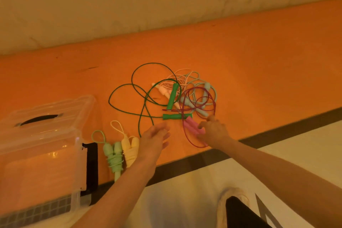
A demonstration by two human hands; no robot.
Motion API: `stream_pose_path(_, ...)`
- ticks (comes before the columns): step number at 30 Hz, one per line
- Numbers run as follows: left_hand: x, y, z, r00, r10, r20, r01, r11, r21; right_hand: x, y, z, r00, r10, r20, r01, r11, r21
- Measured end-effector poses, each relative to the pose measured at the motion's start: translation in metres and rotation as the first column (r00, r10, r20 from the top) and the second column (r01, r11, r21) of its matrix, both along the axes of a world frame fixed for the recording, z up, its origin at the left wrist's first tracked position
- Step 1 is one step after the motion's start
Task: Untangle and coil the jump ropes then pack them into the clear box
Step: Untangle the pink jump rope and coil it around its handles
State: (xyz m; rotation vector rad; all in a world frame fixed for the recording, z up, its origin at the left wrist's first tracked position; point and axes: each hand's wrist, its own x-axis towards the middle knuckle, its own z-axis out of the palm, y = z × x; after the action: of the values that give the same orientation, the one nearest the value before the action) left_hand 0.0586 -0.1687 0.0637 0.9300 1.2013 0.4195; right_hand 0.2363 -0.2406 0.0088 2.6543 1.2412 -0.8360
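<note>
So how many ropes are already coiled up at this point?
2: a light green bundle and a yellow bundle, side by side between the clear box and the left hand. The rest lie tangled.

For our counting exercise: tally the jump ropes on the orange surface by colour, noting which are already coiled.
Light green, coiled: 1
Yellow, coiled: 1
Dark green, tangled: 1
Pink handles with a maroon cord, tangled: 1
Pale blue, tangled: 1
White or cream, tangled: 1
Total: 6
</note>
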Motion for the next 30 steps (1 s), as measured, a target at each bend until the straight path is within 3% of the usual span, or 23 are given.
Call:
stream_pose_path(5, -0.001, 0.0, -0.024, 0.999, -0.04, -0.022, 0.04, 0.999, -0.032, -0.006, 0.011, -0.063, 0.996, 0.002, 0.092, 0.007, 0.995, -0.103)
stream_pose_path(7, -0.004, 0.001, -0.032, 0.998, -0.055, -0.039, 0.054, 0.998, -0.034, -0.005, 0.014, -0.083, 0.991, 0.059, 0.124, -0.055, 0.998, -0.037)
stream_pose_path(9, -0.007, 0.002, -0.038, 0.997, -0.055, -0.053, 0.052, 0.998, -0.042, -0.007, 0.013, -0.1, 0.982, 0.184, 0.045, -0.187, 0.979, 0.076)
stream_pose_path(10, -0.008, 0.002, -0.04, 0.997, -0.054, -0.059, 0.051, 0.998, -0.047, -0.007, 0.012, -0.112, 0.984, 0.175, -0.043, -0.17, 0.981, 0.098)
stream_pose_path(13, -0.011, 0.002, -0.043, 0.995, -0.07, -0.072, 0.065, 0.996, -0.061, -0.014, 0.011, -0.122, 0.951, -0.13, -0.281, 0.174, 0.975, 0.136)
stream_pose_path(15, -0.014, 0.002, -0.044, 0.994, -0.082, -0.074, 0.077, 0.994, -0.072, -0.013, 0.011, -0.113, 0.855, -0.369, -0.365, 0.474, 0.841, 0.26)
stream_pose_path(17, -0.016, 0.002, -0.044, 0.993, -0.087, -0.076, 0.081, 0.993, -0.081, -0.007, 0.013, -0.097, 0.64, -0.546, -0.541, 0.765, 0.514, 0.387)
stream_pose_path(18, -0.017, 0.001, -0.044, 0.993, -0.086, -0.081, 0.08, 0.993, -0.083, -0.002, 0.013, -0.089, 0.538, -0.583, -0.609, 0.842, 0.342, 0.417)
stream_pose_path(19, -0.017, 0.0, -0.044, 0.993, -0.085, -0.087, 0.078, 0.993, -0.084, 0.004, 0.012, -0.084, 0.491, -0.595, -0.636, 0.862, 0.23, 0.451)
stream_pose_path(20, -0.017, -0.001, -0.044, 0.992, -0.084, -0.09, 0.076, 0.994, -0.084, 0.011, 0.011, -0.081, 0.512, -0.605, -0.609, 0.845, 0.231, 0.482)
stream_pose_path(23, -0.016, -0.005, -0.044, 0.992, -0.095, -0.084, 0.087, 0.992, -0.09, 0.022, 0.005, -0.075, 0.661, -0.584, -0.472, 0.748, 0.559, 0.357)
stream_pose_path(26, -0.017, -0.006, -0.043, 0.991, -0.112, -0.076, 0.105, 0.99, -0.094, 0.01, 0.002, -0.08, 0.722, -0.517, -0.459, 0.648, 0.737, 0.189)
stream_pose_path(28, -0.019, -0.004, -0.044, 0.99, -0.117, -0.077, 0.11, 0.989, -0.096, -0.003, -0.002, -0.091, 0.898, -0.385, -0.214, 0.423, 0.89, 0.171)
stream_pose_path(30, -0.021, -0.003, -0.045, 0.99, -0.116, -0.082, 0.108, 0.989, -0.099, -0.015, -0.005, -0.104, 0.972, -0.177, 0.156, 0.159, 0.98, 0.122)
